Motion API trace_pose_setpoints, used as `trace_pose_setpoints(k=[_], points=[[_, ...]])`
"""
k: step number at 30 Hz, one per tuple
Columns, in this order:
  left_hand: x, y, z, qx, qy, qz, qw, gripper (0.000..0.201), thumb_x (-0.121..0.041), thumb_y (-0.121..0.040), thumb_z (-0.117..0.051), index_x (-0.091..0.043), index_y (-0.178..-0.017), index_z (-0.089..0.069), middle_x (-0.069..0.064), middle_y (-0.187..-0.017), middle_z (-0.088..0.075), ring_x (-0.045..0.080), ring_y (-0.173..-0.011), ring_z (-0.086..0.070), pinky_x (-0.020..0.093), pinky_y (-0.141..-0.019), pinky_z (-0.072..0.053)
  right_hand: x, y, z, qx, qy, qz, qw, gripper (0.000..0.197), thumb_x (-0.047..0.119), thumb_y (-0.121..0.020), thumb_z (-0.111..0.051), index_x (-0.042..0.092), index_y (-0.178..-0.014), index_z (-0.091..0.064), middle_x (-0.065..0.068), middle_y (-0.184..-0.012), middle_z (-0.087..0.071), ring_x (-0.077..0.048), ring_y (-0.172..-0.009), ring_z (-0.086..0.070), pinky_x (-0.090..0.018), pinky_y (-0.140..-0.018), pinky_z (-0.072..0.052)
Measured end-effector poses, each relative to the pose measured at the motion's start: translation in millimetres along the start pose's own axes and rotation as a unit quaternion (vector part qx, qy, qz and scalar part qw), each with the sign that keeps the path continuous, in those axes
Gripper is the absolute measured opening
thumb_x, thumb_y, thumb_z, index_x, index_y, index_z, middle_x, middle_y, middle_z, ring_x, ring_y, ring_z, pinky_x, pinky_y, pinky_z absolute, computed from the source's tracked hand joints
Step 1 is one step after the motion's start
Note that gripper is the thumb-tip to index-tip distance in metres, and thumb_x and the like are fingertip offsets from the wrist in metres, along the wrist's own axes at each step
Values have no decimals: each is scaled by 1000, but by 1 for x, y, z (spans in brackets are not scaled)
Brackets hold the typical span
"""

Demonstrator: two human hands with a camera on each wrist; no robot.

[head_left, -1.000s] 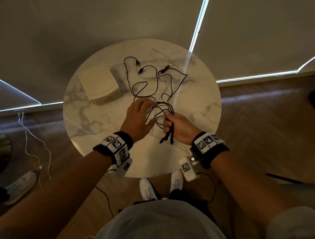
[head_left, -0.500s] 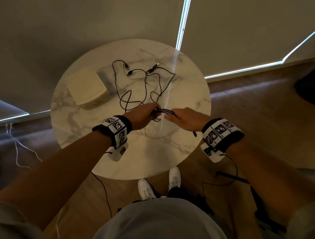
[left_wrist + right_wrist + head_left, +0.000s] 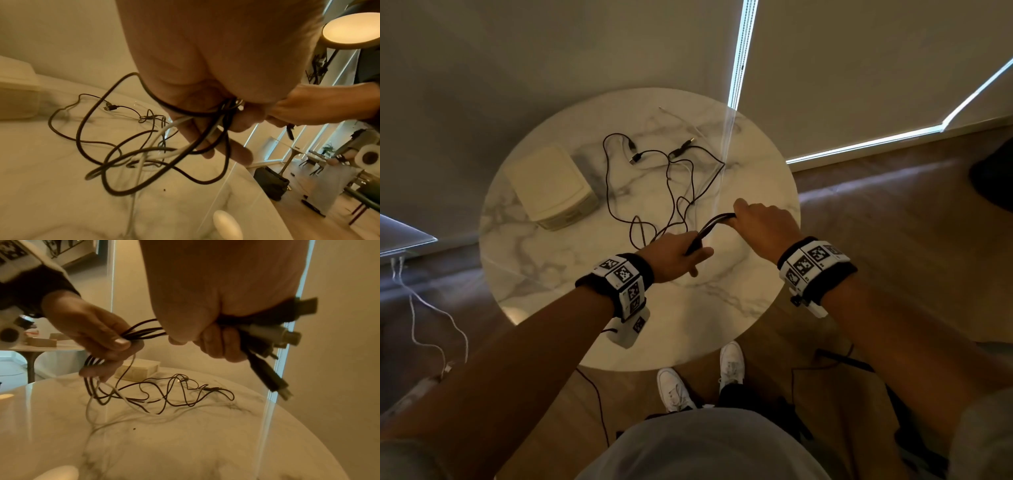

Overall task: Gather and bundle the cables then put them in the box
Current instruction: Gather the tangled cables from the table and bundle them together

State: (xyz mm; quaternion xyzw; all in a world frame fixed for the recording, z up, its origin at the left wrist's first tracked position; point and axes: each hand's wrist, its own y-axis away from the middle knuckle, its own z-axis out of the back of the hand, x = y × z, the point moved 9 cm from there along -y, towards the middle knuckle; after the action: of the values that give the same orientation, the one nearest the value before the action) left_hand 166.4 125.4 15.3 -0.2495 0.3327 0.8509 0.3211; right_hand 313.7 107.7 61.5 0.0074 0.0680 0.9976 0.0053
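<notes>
Several black cables and a white one (image 3: 674,192) (image 3: 127,146) (image 3: 164,394) trail in loose loops over the round marble table (image 3: 739,291). My right hand (image 3: 760,222) (image 3: 207,337) grips their plug ends in a fist; the plugs (image 3: 273,337) stick out past my fingers. My left hand (image 3: 674,253) (image 3: 205,126) (image 3: 98,334) pinches the same strands a short way along, and a taut stretch of cable (image 3: 712,224) runs between both hands above the table. The cream box (image 3: 551,186) (image 3: 137,369) stands closed at the table's left.
The far plug ends (image 3: 633,154) lie near the back of the table. A wall with blinds rises behind it. My white shoes (image 3: 674,390) show below the table's near edge. Another white cable (image 3: 424,308) lies on the wooden floor at left.
My right hand has moved up and to the right with the plug ends, away from the left hand. The strands between the hands are now longer and stretched, and the loops have drawn closer.
</notes>
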Motion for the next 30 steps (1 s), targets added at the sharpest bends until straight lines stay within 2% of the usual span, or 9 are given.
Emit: trace_pose_setpoints(k=[4,9,11,14,18,20,25,28,30], points=[[8,3,1,12,-17,7,1000,37,-57,-99,-38,-22,-99,-50,-2,-78,-69,6,-70,-67,31,-68,-53,-7,0,0,0,9,9,1000,56,61,-101,-34,7,-109,-50,-12,-90,-68,-38,-78,-67,-37,-57,-35],[17,6,24,-37,-146,-5,989,37,-58,-99,-34,-25,-96,-48,-1,-74,-57,22,-69,-57,34,-60,-44,-10,10,-14,-8,24,58,998,57,56,-99,-46,1,-91,-56,-15,-63,-61,-35,-49,-61,-34,-43,-40],[17,9,30,-54,-196,-7,979,36,-58,-99,-33,-24,-96,-47,-2,-76,-58,23,-70,-57,35,-62,-45,-12,11,-19,10,47,42,998,56,57,-102,-40,4,-98,-56,-13,-72,-64,-31,-55,-59,-32,-46,-33],[12,14,40,-96,-291,-20,952,39,-57,-100,-31,-22,-95,-47,-2,-74,-59,23,-66,-55,33,-63,-34,-18,14,-36,110,3,-3,994,53,56,-106,-30,10,-103,-56,-7,-84,-57,-25,-68,-52,-34,-57,-35],[7,18,46,-130,-307,-33,942,42,-54,-101,-30,-19,-95,-51,-3,-72,-56,21,-62,-48,32,-66,-27,-14,26,-60,225,-184,-29,956,54,56,-106,-33,13,-80,-52,-4,-73,-55,-23,-68,-56,-35,-63,-40],[8,20,50,-148,-289,-34,945,41,-53,-101,-32,-18,-95,-51,-6,-72,-52,21,-62,-46,32,-64,-29,-8,36,-75,277,-335,-68,898,50,56,-104,-41,14,-76,-45,-1,-60,-45,-18,-51,-45,-30,-53,-37],[17,29,49,-139,-245,-36,959,34,-53,-101,-35,-22,-91,-43,-8,-70,-46,19,-62,-45,32,-65,-30,27,63,-83,348,-711,-122,599,38,32,-102,-51,21,-68,-41,1,-60,-20,-11,-43,-15,-28,-47,-14],[25,32,44,-132,-188,-15,973,31,-51,-99,-43,-20,-100,-47,-3,-82,-56,21,-72,-53,34,-67,-41,45,68,-69,344,-814,-124,452,22,28,-93,-41,17,-75,-42,2,-64,-18,-12,-45,-17,-28,-47,-22],[24,32,40,-131,-132,-6,983,36,-48,-98,-49,-19,-119,-48,0,-97,-62,22,-83,-59,35,-74,-48,54,67,-62,324,-847,-128,403,21,25,-95,-37,17,-77,-44,3,-65,-20,-12,-47,-22,-28,-49,-30]])
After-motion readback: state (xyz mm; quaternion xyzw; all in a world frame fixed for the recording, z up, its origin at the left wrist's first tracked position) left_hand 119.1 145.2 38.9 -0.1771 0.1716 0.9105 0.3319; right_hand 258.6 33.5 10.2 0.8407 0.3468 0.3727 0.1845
